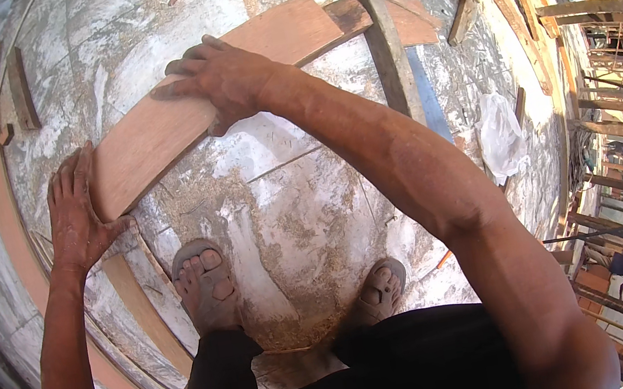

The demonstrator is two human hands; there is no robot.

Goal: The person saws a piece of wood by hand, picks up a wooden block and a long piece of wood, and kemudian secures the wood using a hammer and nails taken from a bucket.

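No writing, label, number or sign can be read anywhere in view

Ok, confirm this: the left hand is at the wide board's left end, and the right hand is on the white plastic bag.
Not quite: the head view shows the right hand on the wide board, not the white plastic bag, which lies off to the right. The left hand is at the board's left end, as stated.
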